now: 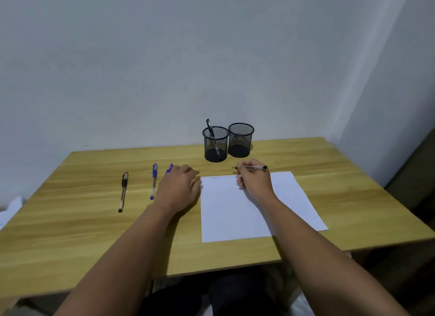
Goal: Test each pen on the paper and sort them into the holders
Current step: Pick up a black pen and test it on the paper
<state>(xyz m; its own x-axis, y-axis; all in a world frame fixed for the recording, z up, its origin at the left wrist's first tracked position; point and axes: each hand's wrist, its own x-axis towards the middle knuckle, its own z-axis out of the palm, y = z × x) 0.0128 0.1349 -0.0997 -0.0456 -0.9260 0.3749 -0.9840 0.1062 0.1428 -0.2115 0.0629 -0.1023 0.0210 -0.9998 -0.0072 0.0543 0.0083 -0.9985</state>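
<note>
A white sheet of paper (249,212) lies on the wooden table (70,233). My right hand (255,180) is over the paper's far edge and grips a thin pen (255,167) with a black end, held roughly level, tip to the left just beyond the paper. My left hand (180,186) rests palm down at the paper's left edge, covering most of a blue pen (170,168). Another blue pen (154,180) and a black-grip pen (123,191) lie further left. Two black mesh holders stand at the back: the left holder (215,144) has one black pen (210,127) in it, the right holder (240,140) looks empty.
A pale wall runs behind the table and along the right side. Something white (11,210) shows beyond the table's left edge. My legs are below the table's near edge.
</note>
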